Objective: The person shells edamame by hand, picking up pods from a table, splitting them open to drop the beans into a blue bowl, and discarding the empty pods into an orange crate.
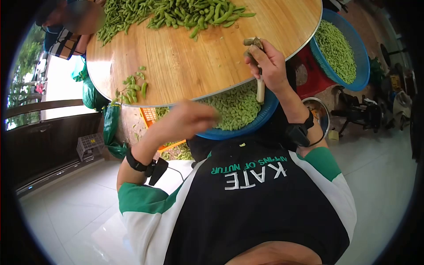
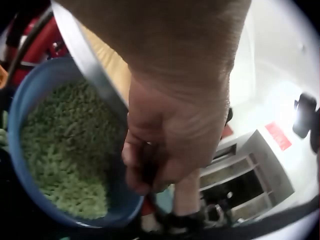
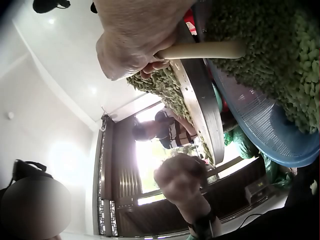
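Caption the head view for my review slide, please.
Right hand grips a pale handle by a blue basin of green beans; left hand blurred nearby, green pods heaped on the table.

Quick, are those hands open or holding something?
Left hand: blurred, fingers curled; cannot tell if holding anything.
Right hand: closed, holding a pale handle.

The black shirt [image 1: 247,212], lettered KATE, has white sleeves [image 1: 141,227] with green ends [image 1: 141,198].

1 grey box [image 1: 90,144] beside green bags [image 1: 111,123]
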Action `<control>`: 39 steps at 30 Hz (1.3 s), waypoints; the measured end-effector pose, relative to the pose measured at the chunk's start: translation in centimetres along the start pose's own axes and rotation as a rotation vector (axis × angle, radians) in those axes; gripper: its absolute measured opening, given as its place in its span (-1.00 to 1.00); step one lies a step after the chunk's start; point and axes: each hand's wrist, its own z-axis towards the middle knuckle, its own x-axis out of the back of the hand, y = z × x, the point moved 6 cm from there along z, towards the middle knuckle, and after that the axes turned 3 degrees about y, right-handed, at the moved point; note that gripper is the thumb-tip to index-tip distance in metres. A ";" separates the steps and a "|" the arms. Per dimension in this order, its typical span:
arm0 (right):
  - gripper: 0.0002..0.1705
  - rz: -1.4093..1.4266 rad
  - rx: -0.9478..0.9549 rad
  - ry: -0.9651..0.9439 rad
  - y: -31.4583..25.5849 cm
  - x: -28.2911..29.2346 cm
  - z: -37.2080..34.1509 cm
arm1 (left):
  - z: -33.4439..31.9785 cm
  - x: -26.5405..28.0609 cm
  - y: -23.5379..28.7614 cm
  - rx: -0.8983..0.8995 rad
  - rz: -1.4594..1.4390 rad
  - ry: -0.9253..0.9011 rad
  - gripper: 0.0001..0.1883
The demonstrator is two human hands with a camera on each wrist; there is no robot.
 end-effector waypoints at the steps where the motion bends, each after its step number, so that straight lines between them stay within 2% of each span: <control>1: -0.77 0.012 0.006 0.016 0.0 0.0 -0.1 | 0.0 -2.3 -0.4 -0.064 0.084 -0.188 -0.79; 6: -0.77 0.006 0.031 0.001 0.2 -0.2 0.0 | -0.3 -7.0 -12.4 0.020 0.303 -0.039 -0.73; 11: -0.76 -0.019 0.062 -0.001 0.0 -0.3 0.0 | 0.6 -8.2 -16.3 -0.090 0.327 -0.029 -0.72; 13: -0.76 -0.021 0.059 0.006 0.2 -0.2 -0.1 | 1.1 -8.9 -16.1 -0.194 0.439 -0.084 -0.71; 15: -0.68 -0.066 0.074 -0.018 0.4 -0.1 -0.2 | 1.3 -9.4 -16.0 -0.221 0.462 -0.096 -0.71; 17: -0.68 -0.057 0.078 -0.021 0.3 -0.1 -0.1 | 1.6 -9.3 -15.7 -0.247 0.492 -0.103 -0.71; 19: -0.68 -0.050 0.078 -0.020 0.2 -0.2 -0.2 | 1.6 -9.6 -15.1 -0.389 0.547 -0.114 -0.75; 26: -0.68 -0.057 0.081 -0.006 0.0 -0.3 -0.3 | 1.0 -9.6 -16.6 -0.381 0.539 -0.106 -0.86; 28: -0.68 -0.067 0.078 0.002 -0.1 -0.3 -0.3 | 0.7 -8.5 -16.0 -0.305 0.428 0.010 -0.88; 29: -0.71 -0.046 0.075 0.008 -0.1 -0.3 -0.3 | 0.3 -8.1 -15.7 -0.303 0.429 0.012 -0.88; 31: -0.75 -0.020 0.076 0.002 -0.2 -0.5 -0.1 | -0.5 -6.3 -15.4 0.317 0.070 -0.116 -0.89; 32: -0.75 -0.013 0.070 0.005 -0.1 -0.5 -0.1 | -1.0 -6.5 -15.3 0.319 0.074 -0.110 -0.89; 34: -0.75 -0.003 0.069 0.009 -0.1 -0.4 -0.2 | -2.2 -6.4 -15.0 0.413 -0.446 0.101 -0.85; 35: -0.76 -0.006 0.065 0.015 0.0 -0.4 -0.2 | -2.8 -6.5 -14.2 0.411 -0.439 0.102 -0.85; 37: -0.77 -0.005 0.076 0.023 -0.1 -0.4 -0.4 | -2.9 -4.2 -8.8 0.180 -0.245 0.178 -0.82; 38: -0.78 -0.005 0.052 0.030 -0.1 -0.4 -0.4 | -3.0 -2.9 -6.9 0.171 -0.229 0.181 -0.82; 39: -0.79 -0.006 0.028 0.034 -0.1 -0.5 -0.4 | -3.2 -0.4 -4.0 -0.008 -0.045 0.343 -0.80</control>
